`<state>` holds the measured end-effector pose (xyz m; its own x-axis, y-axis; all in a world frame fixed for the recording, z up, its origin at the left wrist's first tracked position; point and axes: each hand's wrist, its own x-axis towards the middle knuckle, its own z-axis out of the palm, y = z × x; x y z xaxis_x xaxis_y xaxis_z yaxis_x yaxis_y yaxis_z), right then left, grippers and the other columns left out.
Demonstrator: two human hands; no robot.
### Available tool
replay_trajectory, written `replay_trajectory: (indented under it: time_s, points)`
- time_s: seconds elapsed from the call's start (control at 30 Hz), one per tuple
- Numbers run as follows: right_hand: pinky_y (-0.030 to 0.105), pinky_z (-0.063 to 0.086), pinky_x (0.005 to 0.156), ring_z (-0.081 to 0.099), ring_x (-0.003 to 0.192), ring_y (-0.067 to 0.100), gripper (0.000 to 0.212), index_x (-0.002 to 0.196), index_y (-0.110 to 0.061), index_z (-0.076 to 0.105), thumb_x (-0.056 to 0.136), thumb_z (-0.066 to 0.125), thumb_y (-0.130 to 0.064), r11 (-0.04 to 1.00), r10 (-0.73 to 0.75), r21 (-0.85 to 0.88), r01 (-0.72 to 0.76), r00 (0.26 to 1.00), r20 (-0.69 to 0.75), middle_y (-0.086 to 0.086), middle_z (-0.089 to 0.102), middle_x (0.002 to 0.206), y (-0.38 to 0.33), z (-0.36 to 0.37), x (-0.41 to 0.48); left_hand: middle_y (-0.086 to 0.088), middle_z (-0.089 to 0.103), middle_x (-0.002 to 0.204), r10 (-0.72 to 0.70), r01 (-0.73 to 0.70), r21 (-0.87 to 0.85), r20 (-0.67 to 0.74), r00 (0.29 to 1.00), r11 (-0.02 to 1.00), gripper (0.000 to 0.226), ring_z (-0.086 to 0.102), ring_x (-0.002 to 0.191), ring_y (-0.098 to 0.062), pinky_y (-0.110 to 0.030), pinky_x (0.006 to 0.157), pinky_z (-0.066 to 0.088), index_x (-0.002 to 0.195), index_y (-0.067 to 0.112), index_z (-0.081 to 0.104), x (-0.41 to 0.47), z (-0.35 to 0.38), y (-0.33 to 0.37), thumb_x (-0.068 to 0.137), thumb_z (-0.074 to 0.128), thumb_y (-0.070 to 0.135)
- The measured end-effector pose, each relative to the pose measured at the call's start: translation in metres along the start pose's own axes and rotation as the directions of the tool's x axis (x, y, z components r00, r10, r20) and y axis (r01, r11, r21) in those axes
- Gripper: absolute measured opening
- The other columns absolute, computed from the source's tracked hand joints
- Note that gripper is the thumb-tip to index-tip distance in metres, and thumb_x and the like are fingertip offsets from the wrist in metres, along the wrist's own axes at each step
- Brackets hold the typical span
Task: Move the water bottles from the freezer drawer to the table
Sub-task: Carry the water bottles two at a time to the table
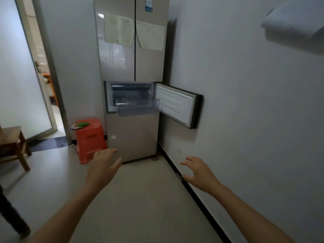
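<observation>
A: Largest first?
B: White wall (pixel 245 111) down the right side, pale floor (pixel 140 199) below. Straight ahead, tall beige fridge (pixel 131 67), backed into the corner, upper double doors closed.
A: Lower down?
B: Middle compartment door (pixel 177 104) swung out to the right, close against the wall. Inside, clear freezer drawer (pixel 138 107) pulled partway out, front lip past the cabinet face.
A: Water bottles?
B: Cannot tell. Only glints and grey blur through the clear plastic; nothing readable as a bottle from this far back.
A: Left of the fridge?
B: Orange plastic stool (pixel 90 141) just beside the fridge base, in front of an open doorway (pixel 50 102). Further left, brown wooden stand (pixel 12 142) at the frame edge.
A: On the upper doors?
B: Left sheet (pixel 119 28) and right sheet (pixel 150 35), pale paper, one per door, text too small to read.
A: Hands?
B: Both raised in front, well short of the fridge. Left hand (pixel 103 163) back up, fingers straight and close together, thumb out, holding nothing. Right hand (pixel 198 172) fingers spread apart and loosely bent, holding nothing, above the black skirting (pixel 204 211).
A: Smallest?
B: Green item (pixel 82 124) lying on the stool top, touching something dark beside it; kind unclear.
</observation>
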<state>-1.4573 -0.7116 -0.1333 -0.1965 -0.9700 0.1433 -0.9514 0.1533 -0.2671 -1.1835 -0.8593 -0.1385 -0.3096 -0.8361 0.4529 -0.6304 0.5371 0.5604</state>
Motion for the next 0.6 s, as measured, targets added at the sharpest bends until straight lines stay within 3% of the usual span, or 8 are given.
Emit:
replay_trajectory:
  time_s: [0.2, 0.37, 0.6]
  points:
    - [0.031, 0.023, 0.108, 0.030, 0.135, 0.019, 0.048, 0.133, -0.018, 0.047, 0.089, 0.057, -0.032, 0.997, -0.037, -0.071, 0.036, 0.999, -0.016, 0.005, 0.039, 0.142, 0.022, -0.005, 0.104, -0.010, 0.066, 0.103, 0.016, -0.016, -0.054, -0.002, 1.000, 0.998, 0.028, 0.058, 0.098, -0.030, -0.048, 0.084, 0.050, 0.105, 0.009, 0.065, 0.100, 0.038, -0.032, 0.083, 0.064, 0.026]
    - [0.029, 0.023, 0.108, 0.032, 0.133, 0.017, 0.046, 0.132, -0.019, 0.048, 0.089, 0.057, -0.033, 0.998, -0.024, -0.052, 0.021, 0.998, -0.064, 0.004, 0.040, 0.141, 0.047, -0.001, 0.178, -0.016, 0.066, 0.105, 0.011, -0.012, -0.017, -0.038, 0.999, 1.000, 0.027, 0.055, 0.103, -0.036, -0.043, 0.088, 0.042, 0.105, 0.002, 0.065, 0.160, 0.077, -0.043, 0.079, 0.069, 0.010]
    - [0.027, 0.021, 0.109, 0.028, 0.135, 0.015, 0.048, 0.135, -0.023, 0.045, 0.089, 0.057, -0.033, 1.000, 0.020, -0.005, -0.020, 1.000, 0.021, 0.001, 0.035, 0.145, 0.086, 0.026, 0.243, -0.018, 0.068, 0.099, -0.009, 0.009, 0.013, 0.026, 1.000, 1.000, 0.027, 0.059, 0.098, -0.037, -0.044, 0.085, 0.044, 0.099, 0.000, 0.067, 0.204, 0.131, -0.075, 0.074, 0.073, 0.006]
